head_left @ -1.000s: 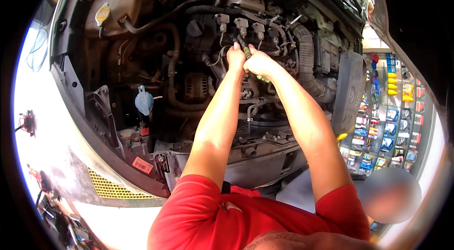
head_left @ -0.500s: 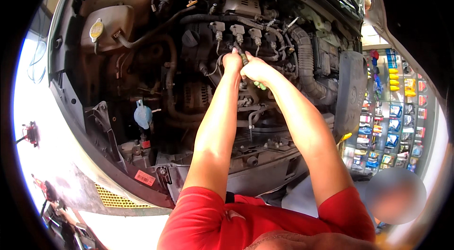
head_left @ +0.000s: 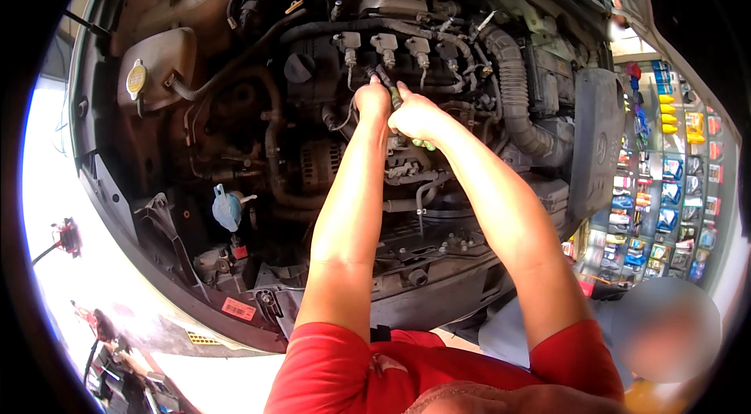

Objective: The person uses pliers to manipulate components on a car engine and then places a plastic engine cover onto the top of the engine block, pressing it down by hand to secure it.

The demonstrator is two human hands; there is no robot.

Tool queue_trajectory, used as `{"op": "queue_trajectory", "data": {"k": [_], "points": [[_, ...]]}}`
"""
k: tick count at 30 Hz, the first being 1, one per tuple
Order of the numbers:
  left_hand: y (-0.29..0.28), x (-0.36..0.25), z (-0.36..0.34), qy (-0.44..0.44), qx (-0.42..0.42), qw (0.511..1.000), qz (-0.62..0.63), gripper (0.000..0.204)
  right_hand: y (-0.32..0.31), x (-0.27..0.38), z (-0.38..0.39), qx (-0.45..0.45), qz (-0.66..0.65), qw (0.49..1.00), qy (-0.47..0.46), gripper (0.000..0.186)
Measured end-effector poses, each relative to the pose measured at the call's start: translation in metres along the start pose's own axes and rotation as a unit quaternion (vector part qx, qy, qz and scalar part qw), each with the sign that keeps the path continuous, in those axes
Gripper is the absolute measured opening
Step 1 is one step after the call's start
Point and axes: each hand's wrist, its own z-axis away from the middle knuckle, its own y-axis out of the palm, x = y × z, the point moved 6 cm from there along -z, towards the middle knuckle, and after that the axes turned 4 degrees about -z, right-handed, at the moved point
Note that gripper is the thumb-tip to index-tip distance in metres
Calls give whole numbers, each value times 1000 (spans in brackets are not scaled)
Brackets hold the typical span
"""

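Partly hidden, a greenish tool [head_left: 396, 97] is clamped in the right hand [head_left: 416, 117]; whether the left hand [head_left: 374, 101] grips, I cannot tell.

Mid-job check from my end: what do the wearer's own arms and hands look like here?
The left sleeve and right sleeve are both red and short, ending above the elbow, with no markings visible on them. Below them the arms are bare. The left hand and right hand wear no gloves, and no watch or bracelet shows at either wrist. Any rings are too small to tell.
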Motion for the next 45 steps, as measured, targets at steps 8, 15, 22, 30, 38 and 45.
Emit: {"op": "queue_trajectory", "data": {"k": [8, 15, 22, 30, 38, 45], "points": [[8, 13, -10, 92, -30, 979, 181, 31, -3, -1, 4, 12, 3, 1000, 13, 90], [9, 16, -7, 142, -79, 970, 178, 28, -2, -6, -9, -31, 41, 998, -21, 94], [9, 21, -5, 107, -55, 965, 231, 28, -10, 8, -4, -25, 103, 994, -35, 93], [3, 22, -14, 119, -62, 967, 216, 30, 0, 31, 17, -17, 148, 989, 7, 82], [12, 21, -8, 108, -73, 955, 267, 31, -4, -11, -20, -29, 60, 998, -18, 95], [15, 25, -7, 41, 0, 959, 282, 25, -1, -39, 22, -12, -197, 980, 10, 78]]}}
